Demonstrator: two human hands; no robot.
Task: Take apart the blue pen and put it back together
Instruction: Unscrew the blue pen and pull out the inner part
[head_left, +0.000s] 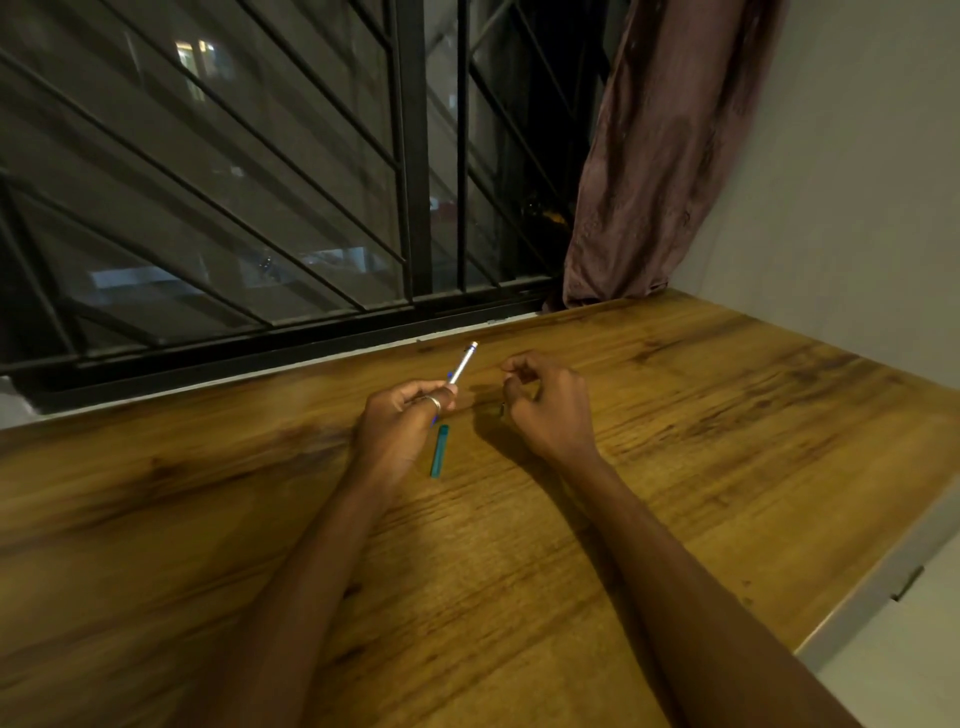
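**Pen body in the left hand, cap on the table**

Across the upper left of the frame we see a black window grille (208, 182), dark outside with a few lit panes. Below it a wooden table (675, 415) fills the lower half of the picture.

Left of centre, our left hand (400, 426) grips the pen body (461, 365), fingers curled round its lower part. The pale, silvery shaft slants up and to the right, and its tip is raised off the wood. A bit of blue shows below the fingers. We see 1 ring (434, 401) on this hand.

Just below and to the right of that hand, the teal-blue cap (439, 451) lies flat on the table, apart from the pen body and nearly upright in the frame.

Right of centre, our right hand (550, 410) is near the left one but not touching it or the pen. Its fingers are curled and its thumb and forefinger are close together. A small dark piece (502, 409) shows at its lower fingers. We cannot tell whether the hand holds it or anything else.

At the upper right a dull pink curtain (660, 156) hangs down to the table's far edge, with a plain pale wall (857, 182) beside it.
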